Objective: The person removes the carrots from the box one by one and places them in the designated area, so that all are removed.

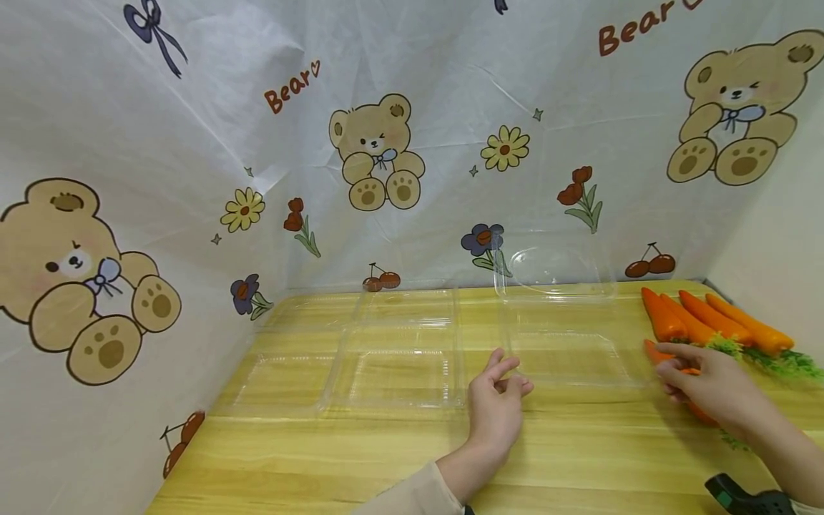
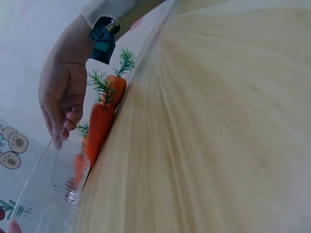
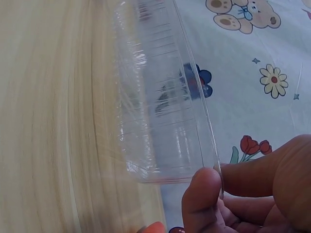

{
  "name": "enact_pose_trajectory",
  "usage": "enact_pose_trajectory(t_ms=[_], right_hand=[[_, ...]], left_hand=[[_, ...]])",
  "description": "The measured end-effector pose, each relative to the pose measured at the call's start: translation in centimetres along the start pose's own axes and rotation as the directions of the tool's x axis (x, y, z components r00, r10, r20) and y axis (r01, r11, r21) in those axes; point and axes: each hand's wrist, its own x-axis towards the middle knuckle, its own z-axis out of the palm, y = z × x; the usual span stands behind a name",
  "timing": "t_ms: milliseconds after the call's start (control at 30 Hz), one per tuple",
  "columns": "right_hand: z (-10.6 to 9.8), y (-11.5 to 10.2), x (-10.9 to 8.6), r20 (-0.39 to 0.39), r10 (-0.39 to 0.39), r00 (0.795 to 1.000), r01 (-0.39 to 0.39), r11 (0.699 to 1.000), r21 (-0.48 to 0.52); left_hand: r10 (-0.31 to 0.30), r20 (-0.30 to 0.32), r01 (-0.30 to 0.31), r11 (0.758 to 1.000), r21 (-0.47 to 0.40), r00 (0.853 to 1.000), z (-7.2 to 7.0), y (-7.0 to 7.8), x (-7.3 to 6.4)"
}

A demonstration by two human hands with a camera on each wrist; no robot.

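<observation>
A clear plastic clamshell container [image 1: 569,357] with its lid [image 1: 560,268] folded up stands on the right half of the table. My right hand [image 1: 714,390] pinches its near right rim between thumb [image 3: 201,194] and fingers, clearly seen in the right wrist view. At the near left corner my left hand [image 1: 496,411] holds the rim, thumb and fingers close together; in the left wrist view only a fingertip [image 2: 13,226] shows beside the container wall [image 2: 53,189]. Orange carrots [image 1: 692,411] with green tops lie beneath and beside my right hand, partly hidden by it.
Two more clear open containers [image 1: 402,406] [image 1: 280,409] lie side by side on the left of the wooden table [image 1: 360,465]. Several carrots [image 1: 714,318] are bunched at the back right. A bear-printed cloth [image 1: 438,236] hangs behind the table and along its left side.
</observation>
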Motion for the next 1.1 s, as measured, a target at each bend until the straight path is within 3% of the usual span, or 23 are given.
enact_pose_trajectory(t_ms=[367,767,1100], right_hand=[[0.4,-0.2,-0.9,0.009,0.013,1.0,-0.014,0.998,0.062],[1.8,-0.7,-1.4,-0.01,-0.045,0.999,0.046,0.994,0.098],[2.2,-1.0,-1.5,-0.002,-0.05,0.999,0.05,0.99,0.134]], left_hand=[[0.024,0.019,-0.024,1.0,-0.019,1.0,-0.9,1.0,-0.8],[0.007,0.06,-0.004,0.999,-0.037,0.998,-2.5,1.5,-1.6],[-0.006,0.082,0.008,0.999,-0.032,0.997,-3.3,2.5,-2.3]])
